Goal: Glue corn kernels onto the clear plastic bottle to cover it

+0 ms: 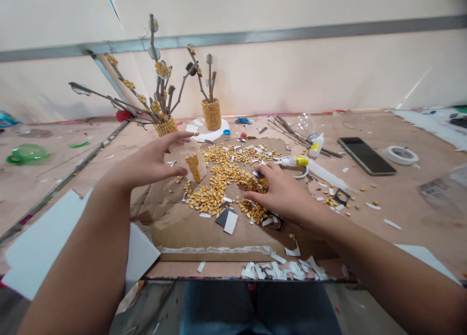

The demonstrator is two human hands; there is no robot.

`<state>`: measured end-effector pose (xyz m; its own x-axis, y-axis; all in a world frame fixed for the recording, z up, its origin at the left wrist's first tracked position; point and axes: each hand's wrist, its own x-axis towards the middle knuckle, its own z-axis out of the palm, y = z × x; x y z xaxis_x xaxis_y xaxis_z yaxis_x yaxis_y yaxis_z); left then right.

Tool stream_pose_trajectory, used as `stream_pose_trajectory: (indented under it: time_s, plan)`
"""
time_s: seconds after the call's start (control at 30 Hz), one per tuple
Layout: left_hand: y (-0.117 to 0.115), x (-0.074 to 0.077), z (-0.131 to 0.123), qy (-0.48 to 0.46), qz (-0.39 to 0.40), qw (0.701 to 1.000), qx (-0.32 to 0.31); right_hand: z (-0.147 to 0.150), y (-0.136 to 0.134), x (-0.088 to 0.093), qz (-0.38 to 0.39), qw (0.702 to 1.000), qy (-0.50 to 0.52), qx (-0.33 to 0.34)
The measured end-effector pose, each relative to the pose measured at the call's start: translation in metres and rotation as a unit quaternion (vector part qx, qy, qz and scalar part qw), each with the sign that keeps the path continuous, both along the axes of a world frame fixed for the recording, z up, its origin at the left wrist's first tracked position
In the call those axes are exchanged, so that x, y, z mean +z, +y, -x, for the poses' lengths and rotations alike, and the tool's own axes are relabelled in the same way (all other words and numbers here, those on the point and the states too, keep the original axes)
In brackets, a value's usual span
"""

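My left hand is curved around a clear plastic cup, its thumb and fingers on either side. Rows of corn kernels cover part of the cup's wall. Over the right part of a loose heap of corn kernels is my right hand, thumb and fingers apart and fingertips down among the kernels. Just beyond its fingers lies a white glue tube with a yellow label. A dark and white piece of card rests at the heap's near edge.
Behind stand two kernel-covered pots with twigs, one on a white disc, the other further left. To the right are loose sticks, a second glue bottle, a phone and a tape roll. Paper scraps line the front edge.
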<state>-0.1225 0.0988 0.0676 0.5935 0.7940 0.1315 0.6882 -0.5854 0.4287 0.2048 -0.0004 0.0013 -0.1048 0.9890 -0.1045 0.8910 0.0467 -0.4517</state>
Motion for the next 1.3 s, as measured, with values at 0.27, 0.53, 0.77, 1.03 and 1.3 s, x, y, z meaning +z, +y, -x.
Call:
stream_pose_trajectory:
  time_s: [0.27, 0.53, 0.77, 1.03, 1.3]
  plan:
    - [0.004, -0.001, -0.002, -0.085, -0.065, 0.994, -0.022, -0.007, 0.004, -0.003, -0.045, 0.999, 0.011, -0.001]
    - [-0.053, -0.038, -0.088, -0.185, -0.377, 0.9, -0.121, -0.006, 0.01, -0.007, -0.107, 0.993, 0.036, -0.022]
    - [-0.078, -0.047, -0.122, 0.213, -0.061, 0.975, 0.012, -0.013, 0.019, -0.015, -0.095, 0.995, 0.019, -0.018]
    - [-0.07, -0.063, -0.129, 0.247, -0.07, 0.966, 0.01, -0.009, 0.017, -0.012, -0.093, 0.995, 0.025, -0.003]
    - [-0.065, -0.066, -0.136, 0.215, -0.068, 0.974, 0.035, -0.011, 0.015, -0.009, -0.109, 0.993, 0.036, -0.005]
